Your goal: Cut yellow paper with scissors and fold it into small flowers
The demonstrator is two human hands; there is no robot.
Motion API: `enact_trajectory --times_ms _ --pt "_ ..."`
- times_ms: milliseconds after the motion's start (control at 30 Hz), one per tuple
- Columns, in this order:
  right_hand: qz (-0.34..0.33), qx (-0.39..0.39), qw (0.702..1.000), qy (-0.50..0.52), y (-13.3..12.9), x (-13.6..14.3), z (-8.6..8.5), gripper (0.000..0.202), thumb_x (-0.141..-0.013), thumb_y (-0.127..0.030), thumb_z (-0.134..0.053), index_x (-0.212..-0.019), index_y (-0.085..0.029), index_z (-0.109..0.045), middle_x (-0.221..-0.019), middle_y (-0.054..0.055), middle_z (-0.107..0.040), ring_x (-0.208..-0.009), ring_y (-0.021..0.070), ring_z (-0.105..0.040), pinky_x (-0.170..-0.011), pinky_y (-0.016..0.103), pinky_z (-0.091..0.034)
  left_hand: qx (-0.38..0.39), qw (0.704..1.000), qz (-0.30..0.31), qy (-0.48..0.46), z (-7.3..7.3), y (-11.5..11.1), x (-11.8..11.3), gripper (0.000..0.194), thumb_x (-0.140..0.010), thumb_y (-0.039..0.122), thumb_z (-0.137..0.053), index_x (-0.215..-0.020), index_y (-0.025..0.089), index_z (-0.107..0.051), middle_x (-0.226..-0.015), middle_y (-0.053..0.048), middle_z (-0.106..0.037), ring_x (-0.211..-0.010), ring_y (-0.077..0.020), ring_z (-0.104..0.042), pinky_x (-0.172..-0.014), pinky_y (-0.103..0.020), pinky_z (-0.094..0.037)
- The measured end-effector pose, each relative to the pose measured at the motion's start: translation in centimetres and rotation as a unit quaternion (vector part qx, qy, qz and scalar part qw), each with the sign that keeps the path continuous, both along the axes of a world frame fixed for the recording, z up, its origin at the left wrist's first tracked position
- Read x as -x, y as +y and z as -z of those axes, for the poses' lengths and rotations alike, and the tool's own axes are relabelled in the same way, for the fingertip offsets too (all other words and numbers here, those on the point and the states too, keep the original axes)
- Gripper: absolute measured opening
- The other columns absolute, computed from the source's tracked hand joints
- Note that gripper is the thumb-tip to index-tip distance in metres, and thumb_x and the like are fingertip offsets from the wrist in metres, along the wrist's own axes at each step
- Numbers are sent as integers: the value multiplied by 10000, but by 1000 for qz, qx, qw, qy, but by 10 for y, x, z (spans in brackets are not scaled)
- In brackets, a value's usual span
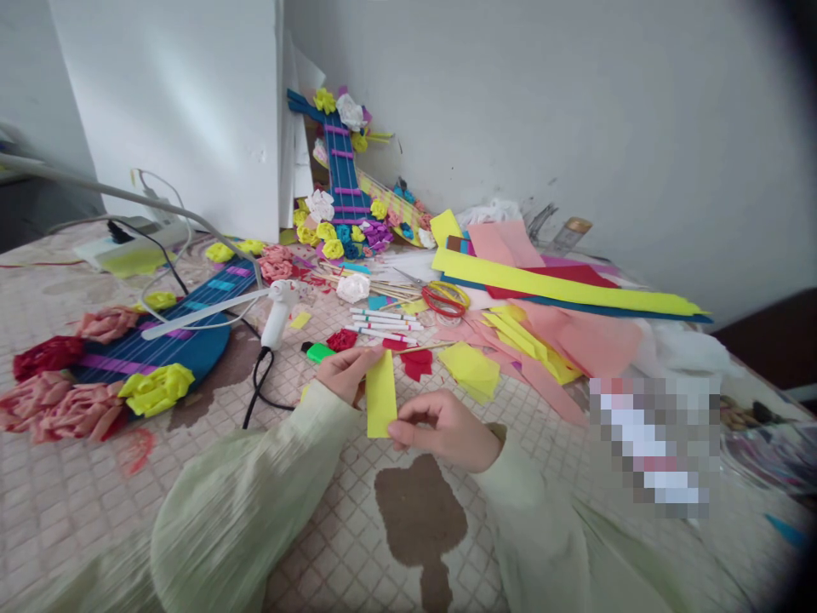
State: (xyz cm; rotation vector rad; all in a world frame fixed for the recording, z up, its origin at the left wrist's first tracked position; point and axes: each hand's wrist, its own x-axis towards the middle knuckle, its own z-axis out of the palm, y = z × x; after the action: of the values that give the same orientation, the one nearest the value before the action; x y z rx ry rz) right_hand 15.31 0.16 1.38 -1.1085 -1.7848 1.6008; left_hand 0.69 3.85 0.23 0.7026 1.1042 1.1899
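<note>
Between my hands, above the table, is a narrow strip of yellow crepe paper (pixel 381 400). My left hand (pixel 348 375) pinches it near its upper end. At its lower right corner, the thumb and fingers of my right hand (pixel 440 426) are closed on the edge. A thin wooden stick (pixel 421 347) lies just beyond the strip, partly hidden by my left hand. Next to it are red paper petals (pixel 417 364) and a small pile of yellow paper pieces (pixel 471 370). A green-capped marker (pixel 317 352) lies by my left hand.
At left, a white glue gun (pixel 278 315) with a black cord stands near a blue paper guitar (pixel 191 336) with paper flowers. Another decorated guitar (pixel 345 174) leans at the back. Scissors (pixel 445 298), markers (pixel 386 320) and long yellow crepe paper (pixel 562 285) lie beyond my hands.
</note>
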Motion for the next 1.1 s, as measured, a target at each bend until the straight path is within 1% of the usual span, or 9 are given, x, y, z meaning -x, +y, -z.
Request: enact_trajectory --times_ms 100,233,300,367,500,667,867,967,1100 --pt "7 -7 1000 0 1 0 0 220 -684 -346 -580 -683 -130 -624 -629 25 -608 -574 100 -531 -555 213 -427 -31 999 4 23 3 -1 1 306 -512 407 -673 -587 117 -614 -438 20 -518 -385 -77 -452 -380 -196 -344" --pt "37 -19 999 15 2 0 1 241 -692 -367 -567 -724 -134 -622 -633 11 -585 -578 96 -512 -536 205 -410 -74 993 36 85 3 -4 0 304 -552 419 -646 -583 117 -631 -437 29 -497 -379 -50 -397 -357 -172 -284" --pt "45 -26 999 12 3 0 2 251 -698 -374 -558 -712 -132 -623 -620 11 -579 -564 95 -504 -518 205 -405 -84 990 56 98 2 -6 -1 304 -560 423 -637 -566 120 -630 -427 32 -484 -376 -47 -380 -349 -169 -263" --pt "45 -25 999 5 4 0 3 245 -695 -369 -562 -688 -133 -627 -607 14 -586 -555 97 -509 -516 208 -411 -90 989 58 105 1 -8 -2 304 -561 427 -634 -546 124 -621 -415 33 -474 -371 -49 -373 -339 -170 -248" --pt "32 -5 999 -3 3 -1 4 226 -690 -351 -569 -669 -136 -637 -584 15 -600 -539 98 -526 -520 209 -426 -83 989 37 117 1 -9 -3 303 -573 429 -623 -548 128 -615 -399 28 -479 -355 -58 -386 -328 -173 -240" --pt "5 2 1000 -14 1 -1 5 256 -703 -368 -552 -667 -133 -646 -598 29 -613 -542 100 -535 -534 214 -437 -62 990 56 111 2 -5 2 293 -588 422 -621 -623 131 -629 -438 21 -518 -384 -79 -445 -359 -182 -302" --pt "-33 -12 999 -38 2 -2 4 280 -685 -405 -562 -708 -141 -653 -647 29 -623 -576 109 -538 -531 217 -428 -52 993 49 89 10 -1 6 317 -595 438 -613 -663 129 -632 -445 14 -521 -388 -87 -454 -361 -189 -307" --pt "4 -15 999 -33 4 -3 4 298 -668 -416 -574 -741 -136 -644 -666 26 -616 -586 110 -528 -512 212 -416 -61 994 37 81 11 -3 2 307 -580 429 -628 -632 126 -633 -464 16 -526 -396 -74 -437 -362 -184 -293" --pt "61 -35 998 -10 5 -3 2 240 -672 -370 -581 -661 -133 -621 -590 4 -576 -543 92 -495 -507 206 -401 -55 996 61 45 5 -6 -5 303 -513 411 -673 -563 115 -631 -450 21 -525 -400 -57 -415 -374 -176 -287"
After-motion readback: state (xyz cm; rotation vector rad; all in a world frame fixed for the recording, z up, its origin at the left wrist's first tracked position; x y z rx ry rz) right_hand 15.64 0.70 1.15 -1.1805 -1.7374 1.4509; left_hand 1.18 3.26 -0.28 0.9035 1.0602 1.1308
